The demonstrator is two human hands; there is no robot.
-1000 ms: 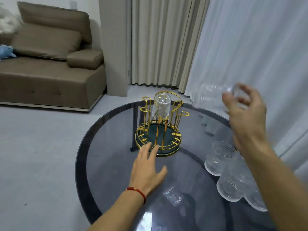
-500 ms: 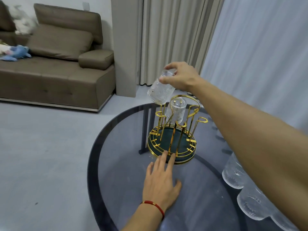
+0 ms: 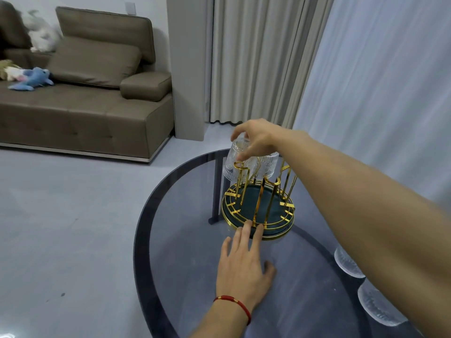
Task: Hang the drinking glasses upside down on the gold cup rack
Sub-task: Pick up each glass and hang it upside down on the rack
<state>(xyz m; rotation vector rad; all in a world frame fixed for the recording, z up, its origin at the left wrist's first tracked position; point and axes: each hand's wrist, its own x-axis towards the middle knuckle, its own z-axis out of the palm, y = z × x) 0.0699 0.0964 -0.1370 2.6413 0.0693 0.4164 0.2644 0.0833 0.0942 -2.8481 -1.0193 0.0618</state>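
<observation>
Nearest the camera, the left hand (image 3: 244, 272) lies flat on the glass table (image 3: 170, 240), fingers spread and gripping nothing, a red cord at the wrist; its two longest fingertips (image 3: 248, 224) touch the front rim of the gold cup rack (image 3: 258, 215), apparently to steady it; off to the right, partly behind the forearm, more drinking glasses (image 3: 375, 303) wait near the table edge.

Farther out, the right hand (image 3: 256, 140) pinches a ribbed glass (image 3: 235, 164) by its base from above, thumb on the near side and fingers over the top; the glass is mouth-down and tilted a little, its rim beside the looped top of a rack prong (image 3: 240, 164) on the left side; whether the prong is already inside the mouth I cannot tell. A second glass (image 3: 267, 165) hangs inverted just to its right, the two very close or touching.

The main risk, as I judge it, is glass striking glass as this one goes down, since the gap between them is slight; the tilt could also catch the rim on the prong's loop rather than over it, and a release then would tip the glass onto the table; a light rack may slide or rock if the left fingertips lift away.

Beyond the table stand a brown sofa (image 3: 85, 106) and pale curtains (image 3: 256, 57).
</observation>
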